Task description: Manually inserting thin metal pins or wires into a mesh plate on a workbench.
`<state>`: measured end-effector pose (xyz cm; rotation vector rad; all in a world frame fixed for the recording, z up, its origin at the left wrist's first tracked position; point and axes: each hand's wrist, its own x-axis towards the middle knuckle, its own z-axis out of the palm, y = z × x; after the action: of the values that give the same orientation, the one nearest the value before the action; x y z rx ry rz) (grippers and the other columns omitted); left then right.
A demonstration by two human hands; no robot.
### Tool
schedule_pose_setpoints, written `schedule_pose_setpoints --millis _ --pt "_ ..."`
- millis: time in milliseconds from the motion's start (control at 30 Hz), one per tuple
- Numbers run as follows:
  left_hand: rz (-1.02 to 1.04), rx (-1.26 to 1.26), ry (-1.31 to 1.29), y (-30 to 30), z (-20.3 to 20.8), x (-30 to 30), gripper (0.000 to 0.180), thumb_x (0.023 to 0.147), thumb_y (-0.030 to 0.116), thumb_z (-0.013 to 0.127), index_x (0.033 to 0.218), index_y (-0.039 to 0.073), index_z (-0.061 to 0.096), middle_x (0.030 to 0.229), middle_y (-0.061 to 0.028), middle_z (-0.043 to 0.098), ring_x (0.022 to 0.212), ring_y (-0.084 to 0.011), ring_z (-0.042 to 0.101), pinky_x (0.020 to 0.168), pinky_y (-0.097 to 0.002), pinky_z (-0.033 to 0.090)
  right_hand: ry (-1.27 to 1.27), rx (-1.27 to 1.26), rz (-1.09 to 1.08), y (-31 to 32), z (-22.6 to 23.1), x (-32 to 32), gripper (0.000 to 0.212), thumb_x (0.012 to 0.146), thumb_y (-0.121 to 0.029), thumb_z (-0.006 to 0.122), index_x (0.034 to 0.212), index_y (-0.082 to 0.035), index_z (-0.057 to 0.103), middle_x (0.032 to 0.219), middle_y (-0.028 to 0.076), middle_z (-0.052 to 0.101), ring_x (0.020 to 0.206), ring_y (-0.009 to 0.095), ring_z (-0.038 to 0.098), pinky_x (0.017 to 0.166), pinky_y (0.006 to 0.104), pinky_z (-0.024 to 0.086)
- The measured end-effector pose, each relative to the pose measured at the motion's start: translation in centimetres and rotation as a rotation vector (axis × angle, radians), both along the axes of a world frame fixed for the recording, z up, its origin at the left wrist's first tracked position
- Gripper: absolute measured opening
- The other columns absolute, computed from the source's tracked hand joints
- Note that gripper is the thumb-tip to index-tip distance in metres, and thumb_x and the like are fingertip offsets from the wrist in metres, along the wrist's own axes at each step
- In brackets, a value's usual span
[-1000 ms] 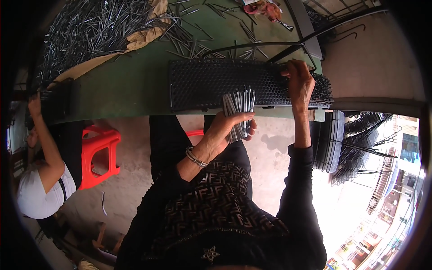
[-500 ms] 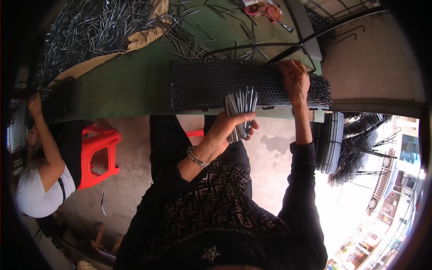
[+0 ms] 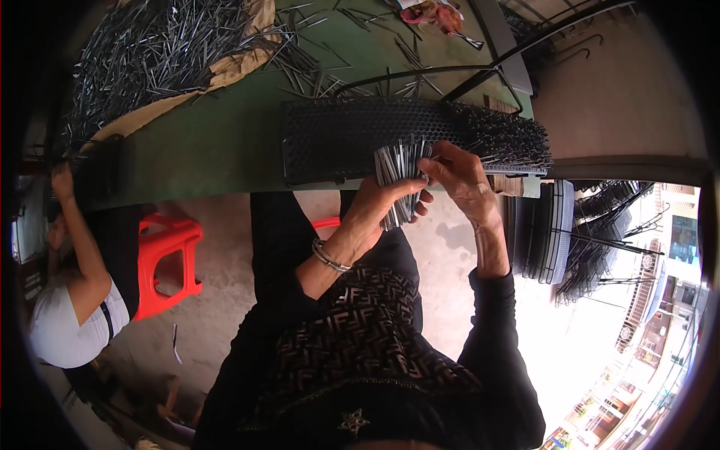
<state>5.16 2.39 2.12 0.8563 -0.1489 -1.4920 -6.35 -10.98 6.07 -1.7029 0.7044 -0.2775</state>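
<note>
My left hand point(image 3: 369, 214) is closed round a bundle of thin silvery metal rods point(image 3: 394, 166), held upright with the thumb across the front. Against the bundle's upper right side, my right hand point(image 3: 466, 184) pinches at the rods with thumb and forefinger; how many it grips is hidden. Just beyond both hands, a long black perforated rack point(image 3: 352, 135) lies along the table's near edge. Dark rods point(image 3: 510, 139) stand packed in the holes at its right end, while the holes toward the left show bare.
A big heap of loose rods point(image 3: 161, 56) lies on brown paper on the green table point(image 3: 202, 150), with more scattered behind the rack. A black bent-bar frame point(image 3: 420, 73) arches over the rack. At left are a red stool point(image 3: 171, 262) and a seated person point(image 3: 75, 300). Black wire racks point(image 3: 551, 232) stand at right.
My right hand has come back from the rack's right end to the bundle, moving left and nearer, uncovering the rods standing there. My left hand has stayed nearly still, holding the bundle.
</note>
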Motion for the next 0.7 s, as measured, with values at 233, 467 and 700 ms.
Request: schedule_pose_setpoints --millis 233,467,700 --pt "0.022 0.069 -0.066 0.3 0.9 -0.4 0.027 0.085 0.019 0.071 0.107 0.005 0.067 0.091 -0.0069 0.073 0.071 -0.0139 0.07 0.059 -0.0268 0.052 -0.034 0.032 -0.064 1.4 0.1 -0.2 0.011 0.09 -0.007 0.064 0.092 0.004 0.062 0.077 0.004 0.061 0.072 0.008 0.056 0.064 0.0246 0.045" --pt "0.068 0.056 -0.111 0.4 1.4 -0.4 0.023 0.085 0.019 0.071 0.104 0.005 0.07 0.092 -0.0063 0.074 0.073 -0.0146 0.071 0.059 -0.0258 0.052 -0.089 0.01 -0.082 1.2 0.1 -0.5 0.009 0.089 -0.002 0.061 0.095 0.005 0.063 0.079 0.004 0.063 0.075 0.008 0.057 0.068 0.0238 0.048" --pt "0.047 0.079 -0.141 0.4 1.7 -0.1 0.023 0.084 0.017 0.073 0.103 0.004 0.07 0.091 -0.0075 0.073 0.071 -0.0156 0.071 0.057 -0.0244 0.052 -0.139 0.062 -0.134 1.7 0.8 -0.2 0.016 0.089 0.0 0.06 0.104 0.005 0.065 0.081 0.005 0.065 0.074 0.009 0.058 0.068 0.0237 0.049"
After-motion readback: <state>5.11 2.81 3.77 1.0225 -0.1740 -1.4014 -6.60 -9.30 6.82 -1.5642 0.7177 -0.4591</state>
